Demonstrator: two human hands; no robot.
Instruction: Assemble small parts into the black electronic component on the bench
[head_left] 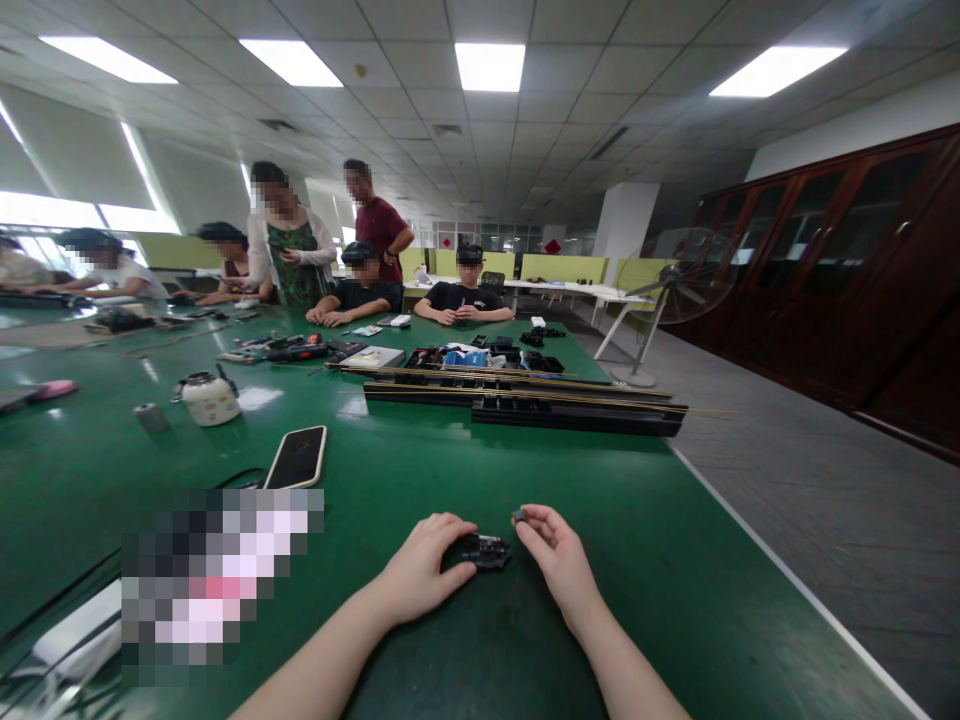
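Observation:
My left hand (427,565) grips the left end of a small black part with an uneven, slotted top (489,552), thumb in front and fingers behind. The part rests on or just over the green table; I cannot tell which. To its right, my right hand (555,555) is closed in a pinch on a tiny greyish piece (519,517) between thumb and fingertips. A narrow gap separates that piece from the black part. The piece is too small to name.
Long black rails (577,415) with thin brass-coloured rods lie across the green table (405,470). A phone (298,458), a white pot-shaped container (210,398) and a grey cylinder (151,417) stand left. A white power strip (79,630) with cables is nearer. Several people sit or stand beyond.

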